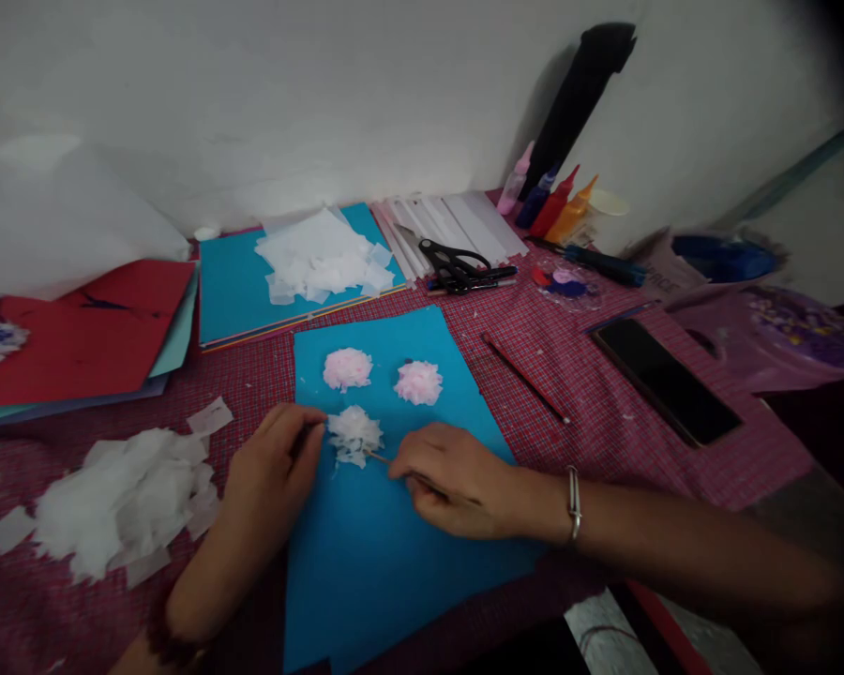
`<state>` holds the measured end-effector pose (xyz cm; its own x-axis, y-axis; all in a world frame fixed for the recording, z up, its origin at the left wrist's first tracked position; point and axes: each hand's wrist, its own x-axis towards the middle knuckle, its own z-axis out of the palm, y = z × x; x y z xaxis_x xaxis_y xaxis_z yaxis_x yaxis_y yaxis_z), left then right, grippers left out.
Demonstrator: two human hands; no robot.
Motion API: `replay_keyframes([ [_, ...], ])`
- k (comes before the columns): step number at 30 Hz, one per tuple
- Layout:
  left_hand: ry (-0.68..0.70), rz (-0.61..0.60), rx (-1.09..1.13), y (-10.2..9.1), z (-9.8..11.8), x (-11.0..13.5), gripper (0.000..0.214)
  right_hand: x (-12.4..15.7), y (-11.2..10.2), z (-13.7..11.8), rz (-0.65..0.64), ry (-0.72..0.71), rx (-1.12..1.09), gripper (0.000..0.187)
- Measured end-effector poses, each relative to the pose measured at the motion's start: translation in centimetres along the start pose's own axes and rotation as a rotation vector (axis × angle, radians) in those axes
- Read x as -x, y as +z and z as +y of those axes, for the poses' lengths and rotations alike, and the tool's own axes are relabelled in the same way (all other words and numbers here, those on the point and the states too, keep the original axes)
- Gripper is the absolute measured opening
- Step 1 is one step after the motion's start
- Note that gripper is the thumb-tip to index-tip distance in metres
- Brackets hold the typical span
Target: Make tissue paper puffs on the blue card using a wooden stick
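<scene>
A blue sheet of paper [386, 572] lies in front of me. On it sit two pale pink paper puffs, one at left [348, 368] and one at right [420, 382], with a white tissue-paper puff [354, 433] below them. My right hand [457, 478] is closed round a thin wooden stick [378, 457], whose tip touches the lower edge of the white puff. At that puff's left edge is my left hand [278, 469], thumb and fingertips pinched together. Whatever they hold is too small to tell.
Loose white tissue squares [127, 502] are heaped at left, with more squares [324, 258] on a stack of coloured paper. Scissors [457, 262], paint bottles [552, 206], a paint palette [566, 281], a red paintbrush [526, 377] and a phone [667, 380] lie toward the right.
</scene>
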<state>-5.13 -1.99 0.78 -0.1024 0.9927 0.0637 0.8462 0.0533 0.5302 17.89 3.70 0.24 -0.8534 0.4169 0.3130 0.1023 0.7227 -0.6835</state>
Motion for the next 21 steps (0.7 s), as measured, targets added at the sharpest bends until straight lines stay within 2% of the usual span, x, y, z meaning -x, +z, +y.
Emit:
replay_keyframes([
  [5,0.077,-0.020,-0.196,-0.1,-0.6,0.2,0.028,0.1,0.0,-0.6,-0.156,-0.081,0.266,0.015],
  [8,0.083,-0.016,-0.202,0.0,-0.5,0.3,0.029,0.3,0.4,-0.7,-0.202,-0.117,0.403,0.017],
  [10,0.087,-0.008,-0.174,0.0,-0.3,0.3,0.027,0.5,0.6,-0.7,-0.200,-0.129,0.402,0.017],
  [12,0.100,0.003,-0.138,0.1,0.0,0.4,0.024,0.8,0.6,-0.7,-0.132,-0.111,0.288,0.015],
  [14,0.113,-0.003,-0.093,0.2,0.4,0.5,0.022,1.0,0.5,-0.6,0.005,-0.024,0.075,0.017],
  [16,0.107,-0.025,-0.054,0.0,0.6,0.4,0.020,1.1,0.3,-0.2,0.129,0.170,-0.175,0.015],
  [18,0.086,-0.049,-0.043,-0.7,0.3,0.3,0.019,1.0,0.0,0.2,0.198,0.381,-0.413,0.013],
  [21,0.052,-0.012,-0.184,-3.0,-1.0,0.2,0.015,0.5,-0.6,0.6,0.238,0.560,-0.668,0.010],
])
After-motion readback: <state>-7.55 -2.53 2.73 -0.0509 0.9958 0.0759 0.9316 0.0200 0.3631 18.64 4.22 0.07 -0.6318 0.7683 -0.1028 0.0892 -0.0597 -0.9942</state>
